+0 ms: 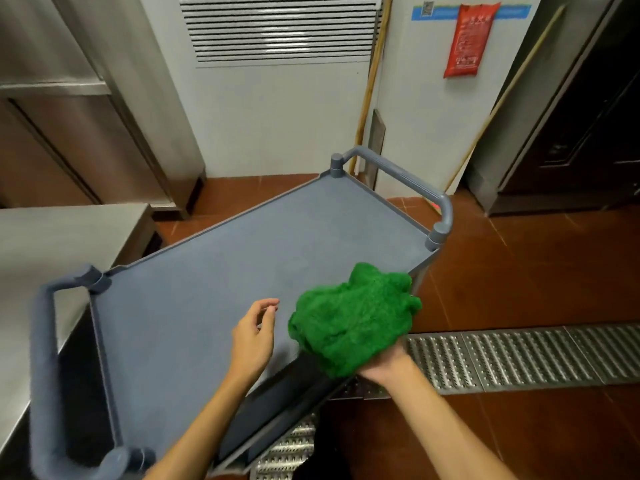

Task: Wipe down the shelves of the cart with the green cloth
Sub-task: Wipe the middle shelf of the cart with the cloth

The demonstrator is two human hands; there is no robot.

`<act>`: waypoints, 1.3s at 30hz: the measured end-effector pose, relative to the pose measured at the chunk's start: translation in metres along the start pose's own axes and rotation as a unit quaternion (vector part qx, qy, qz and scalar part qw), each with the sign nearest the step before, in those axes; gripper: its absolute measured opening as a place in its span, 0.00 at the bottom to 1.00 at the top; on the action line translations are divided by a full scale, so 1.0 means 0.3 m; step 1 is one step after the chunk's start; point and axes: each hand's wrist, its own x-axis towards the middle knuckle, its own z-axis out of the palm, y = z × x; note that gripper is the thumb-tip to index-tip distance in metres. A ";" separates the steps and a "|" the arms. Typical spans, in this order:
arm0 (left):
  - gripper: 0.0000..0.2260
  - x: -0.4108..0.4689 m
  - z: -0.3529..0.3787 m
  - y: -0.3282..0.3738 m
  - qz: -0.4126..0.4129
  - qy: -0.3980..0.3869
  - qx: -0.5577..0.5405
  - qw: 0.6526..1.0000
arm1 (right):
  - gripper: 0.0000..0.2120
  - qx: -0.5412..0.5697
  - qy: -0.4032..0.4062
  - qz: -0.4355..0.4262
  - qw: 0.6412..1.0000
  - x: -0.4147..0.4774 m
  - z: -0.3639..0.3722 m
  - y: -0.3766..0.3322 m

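Over on the left, a steel table (52, 237) sits low, with a tall steel cabinet (86, 116) standing behind it. Straight ahead there's a white wall carrying a louvred vent (277, 29), and a red packet (471, 39) hangs further right. Two wooden poles lean there, one (372, 81) beside the vent, the other (504, 98) slanting towards a dark door (595, 116). Below, red-brown floor tiles (536, 265), crossed by a metal drain grate (519, 358)
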 end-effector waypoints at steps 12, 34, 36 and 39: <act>0.19 0.135 0.146 -0.320 0.001 0.017 0.242 0.970 | 0.30 -0.111 0.049 -0.087 0.989 0.478 0.011 -0.216; 0.26 -0.083 -0.092 -0.469 -0.131 0.043 0.362 0.922 | 0.42 -0.869 0.141 -0.042 0.473 0.914 -0.122 0.119; 0.28 -0.086 -0.090 -0.468 -0.120 0.046 0.363 0.923 | 0.41 -0.883 0.154 -0.051 0.441 0.925 -0.127 0.138; 0.30 -0.092 -0.089 -0.471 -0.109 0.047 0.369 0.922 | 0.41 -0.900 0.159 -0.067 0.400 0.929 -0.130 0.170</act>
